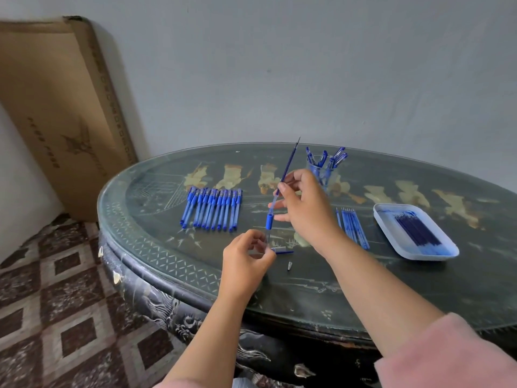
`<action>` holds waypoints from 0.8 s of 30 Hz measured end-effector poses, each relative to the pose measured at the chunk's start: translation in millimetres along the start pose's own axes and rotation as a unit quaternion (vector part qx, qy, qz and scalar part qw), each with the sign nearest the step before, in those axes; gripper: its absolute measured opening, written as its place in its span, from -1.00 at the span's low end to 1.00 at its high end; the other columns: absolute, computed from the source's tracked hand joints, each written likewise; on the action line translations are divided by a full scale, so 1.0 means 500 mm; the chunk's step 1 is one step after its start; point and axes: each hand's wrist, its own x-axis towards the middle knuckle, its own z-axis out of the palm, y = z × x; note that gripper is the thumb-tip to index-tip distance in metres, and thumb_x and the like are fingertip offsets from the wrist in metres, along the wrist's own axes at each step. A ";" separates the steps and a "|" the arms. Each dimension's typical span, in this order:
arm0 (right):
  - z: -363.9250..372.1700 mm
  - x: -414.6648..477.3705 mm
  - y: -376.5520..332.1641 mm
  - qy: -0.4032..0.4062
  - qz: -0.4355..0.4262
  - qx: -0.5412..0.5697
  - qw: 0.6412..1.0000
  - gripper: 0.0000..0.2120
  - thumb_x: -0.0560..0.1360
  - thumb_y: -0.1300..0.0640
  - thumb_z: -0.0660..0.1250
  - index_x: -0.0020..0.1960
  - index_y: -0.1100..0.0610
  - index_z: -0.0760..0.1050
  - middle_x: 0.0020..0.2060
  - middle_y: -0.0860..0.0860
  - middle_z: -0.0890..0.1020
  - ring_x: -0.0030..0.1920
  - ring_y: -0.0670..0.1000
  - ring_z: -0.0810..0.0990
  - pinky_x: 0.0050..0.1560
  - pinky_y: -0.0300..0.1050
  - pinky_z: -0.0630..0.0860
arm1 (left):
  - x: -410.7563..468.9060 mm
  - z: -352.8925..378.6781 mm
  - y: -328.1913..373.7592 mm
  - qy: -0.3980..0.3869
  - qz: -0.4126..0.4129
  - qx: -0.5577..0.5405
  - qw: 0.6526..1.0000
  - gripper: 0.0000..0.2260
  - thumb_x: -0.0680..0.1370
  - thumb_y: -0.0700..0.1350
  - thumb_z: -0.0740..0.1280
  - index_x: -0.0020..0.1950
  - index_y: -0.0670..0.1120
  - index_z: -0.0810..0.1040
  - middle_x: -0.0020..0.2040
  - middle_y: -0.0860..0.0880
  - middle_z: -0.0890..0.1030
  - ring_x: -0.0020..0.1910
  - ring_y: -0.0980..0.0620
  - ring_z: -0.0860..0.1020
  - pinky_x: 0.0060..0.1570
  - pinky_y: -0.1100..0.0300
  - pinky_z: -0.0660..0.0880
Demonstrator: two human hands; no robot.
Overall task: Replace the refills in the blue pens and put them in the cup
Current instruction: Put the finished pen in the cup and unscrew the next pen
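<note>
— What sits at the centre of the frame?
— A blue pen, held above the near middle of a dark painted table, tilted toward one o'clock. The left hand grips its clear lower barrel with curled fingers. The right hand pinches a dark refill standing partway out of the top.

— And around the pen?
— At five o'clock, just beside the left hand, a small blue piece lies flat, with a metal tip nearer the table's edge. At nine o'clock a row of blue pens lies side by side. At three o'clock loose refills lie in a line, a white tray of dark refills beyond them. At one o'clock a clear cup holds capped pens upright. Far off at ten o'clock, a cardboard box leans on the wall.
</note>
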 end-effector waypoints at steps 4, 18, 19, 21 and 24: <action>0.001 0.004 0.016 -0.044 -0.041 -0.140 0.988 -0.96 0.59 0.16 0.29 -0.01 0.08 0.42 -0.12 -0.01 0.57 -0.06 0.00 0.63 -0.05 0.05 0.64 | 0.000 0.001 -0.003 0.011 0.006 0.003 1.000 -0.85 0.40 -0.27 0.44 -0.11 -0.05 0.59 -0.23 0.09 0.59 -0.20 0.17 0.56 -0.22 0.37 0.53; -0.049 -0.070 0.148 -0.168 -0.041 -0.396 0.902 -0.78 0.54 0.24 0.32 0.07 -0.04 0.61 -0.05 -0.05 0.49 -0.06 -0.02 0.52 0.01 -0.09 0.49 | 0.000 -0.004 0.010 0.040 -0.011 -0.022 0.999 -0.83 0.40 -0.31 0.44 -0.14 -0.06 0.58 -0.26 0.05 0.59 -0.19 0.21 0.56 -0.24 0.54 0.40; -0.051 -0.075 0.157 -0.190 -0.054 -0.421 0.885 -0.75 0.55 0.25 0.31 0.13 -0.04 0.60 -0.02 -0.05 0.47 -0.02 0.01 0.51 0.04 -0.06 0.49 | 0.000 -0.004 0.010 0.037 -0.012 -0.023 0.999 -0.83 0.41 -0.31 0.44 -0.13 -0.06 0.58 -0.26 0.04 0.60 -0.19 0.20 0.55 -0.24 0.53 0.40; -0.053 -0.080 0.165 -0.214 -0.082 -0.450 0.863 -0.75 0.56 0.23 0.30 0.17 0.00 0.59 0.01 -0.06 0.49 0.02 0.03 0.51 0.04 -0.04 0.49 | 0.000 -0.005 0.009 0.031 -0.015 -0.023 0.999 -0.84 0.41 -0.29 0.44 -0.12 -0.06 0.58 -0.25 0.05 0.59 -0.18 0.19 0.55 -0.23 0.52 0.41; -0.052 -0.081 0.171 -0.218 -0.119 -0.470 0.847 -0.81 0.60 0.17 0.24 0.11 0.07 0.61 -0.01 -0.03 0.55 0.01 0.04 0.54 0.02 -0.07 0.50 | 0.000 -0.005 0.009 0.028 -0.019 -0.019 0.999 -0.85 0.41 -0.28 0.44 -0.12 -0.05 0.58 -0.25 0.06 0.59 -0.18 0.20 0.55 -0.23 0.51 0.42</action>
